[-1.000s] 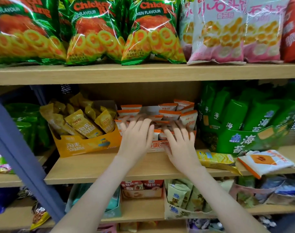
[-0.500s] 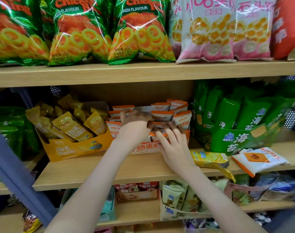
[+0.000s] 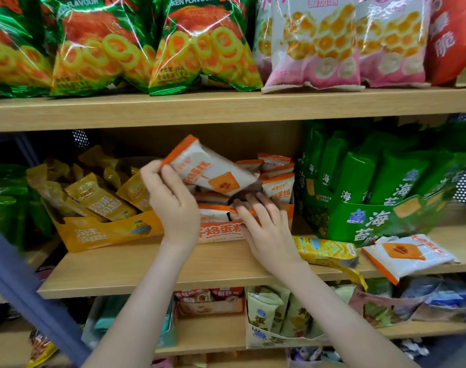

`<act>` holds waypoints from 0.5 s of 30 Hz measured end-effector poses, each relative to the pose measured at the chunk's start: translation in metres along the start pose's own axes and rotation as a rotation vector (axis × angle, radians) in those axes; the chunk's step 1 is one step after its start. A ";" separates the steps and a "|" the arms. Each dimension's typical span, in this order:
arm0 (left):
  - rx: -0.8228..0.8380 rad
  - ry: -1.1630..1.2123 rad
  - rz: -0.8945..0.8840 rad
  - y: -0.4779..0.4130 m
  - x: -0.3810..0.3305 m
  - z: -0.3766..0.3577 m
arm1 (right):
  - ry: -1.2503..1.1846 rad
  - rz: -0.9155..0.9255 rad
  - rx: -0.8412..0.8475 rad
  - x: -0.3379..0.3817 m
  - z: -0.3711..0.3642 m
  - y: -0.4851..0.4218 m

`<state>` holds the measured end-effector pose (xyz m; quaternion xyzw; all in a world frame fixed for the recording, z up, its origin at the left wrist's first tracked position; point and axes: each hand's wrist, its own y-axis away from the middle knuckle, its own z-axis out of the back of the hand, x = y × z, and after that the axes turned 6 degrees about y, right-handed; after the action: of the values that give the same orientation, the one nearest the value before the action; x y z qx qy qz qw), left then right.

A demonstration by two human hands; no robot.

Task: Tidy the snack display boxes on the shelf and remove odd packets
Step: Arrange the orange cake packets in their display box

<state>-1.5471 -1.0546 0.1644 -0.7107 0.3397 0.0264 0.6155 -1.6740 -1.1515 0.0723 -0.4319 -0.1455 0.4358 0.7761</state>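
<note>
Left hand [image 3: 173, 205] is pinching one white-and-orange packet [image 3: 213, 173] by its orange-trimmed end, thumb on the front. The rest of the packet sticks out toward 2 o'clock, lifted clear above the orange display box [image 3: 221, 232].

Right hand [image 3: 269, 229] has its fingers spread and pretty straight, tips on the front-row packets inside that box. The box front has red Chinese print, half hidden by both hands.

At 9 o'clock there's a yellow box [image 3: 104, 232] of yellow sachets. At 3 o'clock is a green box [image 3: 380, 221] with a big white "海苔".

There's a bare strip of shelf board [image 3: 120, 272] in front of the boxes. At 4 o'clock of the right hand a loose yellow packet [image 3: 324, 251] and a loose white-orange packet [image 3: 409, 257] both poke over the shelf's front edge.

Up at 12 o'clock, green ring-snack bags [image 3: 200, 49] read "FLAVOUR".
</note>
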 end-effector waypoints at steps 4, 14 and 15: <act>-0.221 0.115 0.200 -0.020 0.006 0.032 | -0.010 -0.017 -0.010 0.000 0.001 -0.001; 0.641 -0.180 0.345 0.024 -0.006 0.091 | -0.022 -0.049 0.090 0.017 0.028 0.006; 0.702 -0.184 0.371 0.032 -0.006 0.095 | -0.104 -0.047 0.089 0.023 0.034 0.007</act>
<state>-1.5319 -0.9671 0.1169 -0.3789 0.3938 0.0830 0.8334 -1.6851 -1.1130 0.0835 -0.3702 -0.1761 0.4455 0.7959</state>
